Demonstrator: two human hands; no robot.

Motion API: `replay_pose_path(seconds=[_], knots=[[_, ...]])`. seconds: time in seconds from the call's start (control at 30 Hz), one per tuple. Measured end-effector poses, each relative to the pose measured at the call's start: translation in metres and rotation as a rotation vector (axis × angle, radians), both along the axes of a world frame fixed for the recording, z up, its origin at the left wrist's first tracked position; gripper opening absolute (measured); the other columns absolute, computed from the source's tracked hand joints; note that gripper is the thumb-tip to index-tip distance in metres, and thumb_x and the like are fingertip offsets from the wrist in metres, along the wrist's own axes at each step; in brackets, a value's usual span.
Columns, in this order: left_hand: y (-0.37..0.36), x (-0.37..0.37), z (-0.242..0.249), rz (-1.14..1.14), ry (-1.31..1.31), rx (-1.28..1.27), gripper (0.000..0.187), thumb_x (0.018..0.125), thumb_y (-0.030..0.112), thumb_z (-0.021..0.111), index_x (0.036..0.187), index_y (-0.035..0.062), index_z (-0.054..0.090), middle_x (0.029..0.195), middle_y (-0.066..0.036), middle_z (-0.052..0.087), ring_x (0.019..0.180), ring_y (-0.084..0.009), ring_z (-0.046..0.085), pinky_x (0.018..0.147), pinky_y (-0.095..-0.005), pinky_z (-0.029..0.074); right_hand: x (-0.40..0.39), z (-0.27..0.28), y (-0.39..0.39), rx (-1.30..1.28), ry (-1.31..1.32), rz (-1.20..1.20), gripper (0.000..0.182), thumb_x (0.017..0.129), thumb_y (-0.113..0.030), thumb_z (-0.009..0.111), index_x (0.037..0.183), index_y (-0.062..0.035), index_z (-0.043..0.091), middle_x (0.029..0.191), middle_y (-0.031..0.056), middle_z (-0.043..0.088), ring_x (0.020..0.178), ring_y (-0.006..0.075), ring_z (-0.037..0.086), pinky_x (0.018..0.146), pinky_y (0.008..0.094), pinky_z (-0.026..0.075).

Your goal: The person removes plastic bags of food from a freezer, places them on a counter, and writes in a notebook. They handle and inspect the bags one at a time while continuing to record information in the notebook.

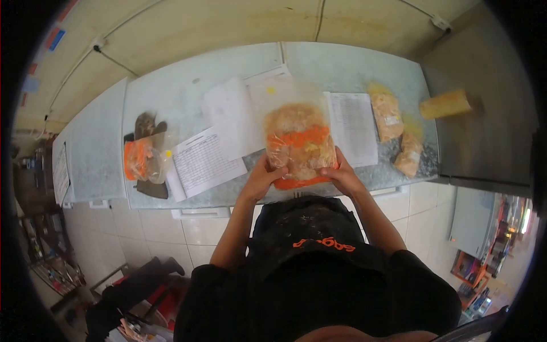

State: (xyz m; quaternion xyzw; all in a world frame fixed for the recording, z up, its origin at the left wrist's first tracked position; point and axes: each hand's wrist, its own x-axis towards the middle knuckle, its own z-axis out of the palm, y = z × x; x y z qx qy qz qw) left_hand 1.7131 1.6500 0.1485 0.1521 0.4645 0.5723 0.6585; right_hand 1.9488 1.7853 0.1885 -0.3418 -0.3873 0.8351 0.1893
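A large clear plastic bag with orange bands and pale, brownish contents [301,137] is held up over the front edge of the grey counter. My left hand [265,175] grips its lower left corner, thumb on top. At the lower right corner my right hand [341,172] holds it the same way. Behind the bag and to its left are loose white sheets [231,117]. A printed sheet [353,128] lies just right of the bag. What the bag holds cannot be made out exactly.
Left on the counter [188,68] are a smaller orange-marked bag [142,158], dark gloves [152,190] and a printed form [206,162]. Two bags of pale contents [387,117] [409,155] and a yellowish roll [446,104] lie right, beside a grey metal surface.
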Motion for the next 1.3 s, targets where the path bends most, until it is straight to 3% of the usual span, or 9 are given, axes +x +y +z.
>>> replay_pose_path(seconds=[0.3,0.5,0.6,0.77,0.87,1.0,1.07,1.2,1.3], knots=[[0.030,0.030,0.160,0.079,0.070,0.313,0.092,0.074,0.002,0.086,0.149,0.0020,0.034,0.139,-0.011,0.053,0.123,-0.0223,0.057,0.101,-0.0366,0.051,0.023,0.133,0.022,0.181,0.252,-0.084,0.116,0.062,-0.014,0.097,0.154,-0.0028,0.026,0.144,0.0081,0.051,0.134,0.0197,0.050,0.112,0.0346,0.039],[0.029,0.071,0.196,0.165,0.061,0.411,0.092,0.075,0.004,0.087,0.149,0.0004,0.033,0.138,-0.012,0.055,0.123,-0.0230,0.058,0.101,-0.0377,0.051,0.052,0.170,0.025,0.212,0.267,-0.014,0.108,0.072,-0.034,0.092,0.153,-0.0029,0.028,0.145,0.0106,0.051,0.134,0.0206,0.050,0.112,0.0345,0.039],[0.026,0.088,0.196,0.205,0.035,0.389,0.089,0.076,0.004,0.086,0.148,0.0010,0.034,0.137,-0.011,0.057,0.122,-0.0223,0.059,0.101,-0.0372,0.051,0.076,0.143,0.042,-0.014,0.443,0.084,0.096,0.084,-0.053,0.078,0.150,-0.0015,0.032,0.144,0.0130,0.051,0.134,0.0215,0.050,0.112,0.0349,0.040],[0.025,0.105,0.187,0.241,-0.021,0.395,0.079,0.079,0.000,0.081,0.146,0.0026,0.039,0.131,-0.010,0.060,0.116,-0.0191,0.061,0.093,-0.0326,0.053,0.149,0.045,0.034,0.655,-0.392,0.346,0.064,0.098,-0.055,0.058,0.131,-0.0001,0.058,0.129,0.0169,0.064,0.124,0.0261,0.059,0.104,0.0384,0.046],[0.024,0.110,0.178,0.244,-0.009,0.363,0.076,0.079,-0.002,0.079,0.145,0.0031,0.040,0.126,-0.008,0.063,0.110,-0.0174,0.063,0.089,-0.0303,0.053,0.235,-0.077,0.008,0.508,-0.903,0.848,0.061,0.100,-0.055,0.054,0.119,0.0002,0.068,0.112,0.0223,0.071,0.111,0.0346,0.065,0.096,0.0409,0.049],[0.027,0.113,0.162,0.272,0.038,0.309,0.072,0.082,-0.003,0.075,0.145,0.0038,0.040,0.123,-0.007,0.063,0.103,-0.0161,0.064,0.087,-0.0301,0.053,0.296,-0.176,-0.056,0.059,-1.062,0.320,0.071,0.100,-0.058,0.052,0.133,0.0042,0.059,0.124,0.0216,0.068,0.116,0.0327,0.064,0.100,0.0403,0.048],[0.023,0.101,0.138,0.225,0.057,0.255,0.070,0.083,-0.002,0.073,0.145,0.0041,0.040,0.124,-0.006,0.062,0.103,-0.0159,0.063,0.087,-0.0303,0.053,0.312,-0.228,-0.082,-0.338,-0.627,0.149,0.070,0.101,-0.056,0.052,0.130,0.0069,0.060,0.124,0.0228,0.067,0.115,0.0334,0.064,0.098,0.0395,0.048],[0.016,0.085,0.091,0.266,0.173,0.093,0.066,0.087,0.001,0.070,0.145,0.0044,0.040,0.127,-0.008,0.059,0.109,-0.0170,0.061,0.092,-0.0326,0.052,0.312,-0.163,-0.026,0.347,-0.698,0.954,0.046,0.089,-0.027,0.068,0.128,-0.0039,0.066,0.123,0.0154,0.070,0.110,0.0307,0.066,0.096,0.0384,0.052],[-0.003,0.059,0.032,0.229,0.191,-0.012,0.067,0.087,0.002,0.069,0.147,0.0043,0.039,0.132,-0.009,0.057,0.116,-0.0193,0.059,0.098,-0.0346,0.051,0.299,-0.113,0.035,0.165,-0.602,0.749,0.034,0.087,-0.020,0.068,0.116,-0.0017,0.069,0.102,0.0105,0.074,0.090,0.0208,0.070,0.078,0.0337,0.057]])
